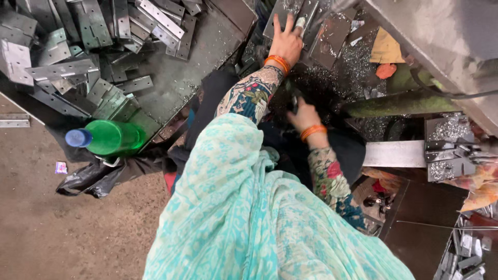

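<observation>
Reaching forward, left hand presses spread fingers flat on a metal plate, steadying it. Right hand grips a dark handle, fingers closed. Loose brackets heaped on counter's left edge; green bottle nearby.

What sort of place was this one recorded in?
Most likely a small metal workshop: heaps of flat perforated metal brackets, shiny metal shavings round the left hand, and a machine base.

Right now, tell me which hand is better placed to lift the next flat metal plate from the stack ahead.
Probably the left. The left hand already lies spread on the flat metal plates ahead, fingers open. The right hand sits lower and closer to the body, apparently around a dark object, so it looks busy.
</observation>
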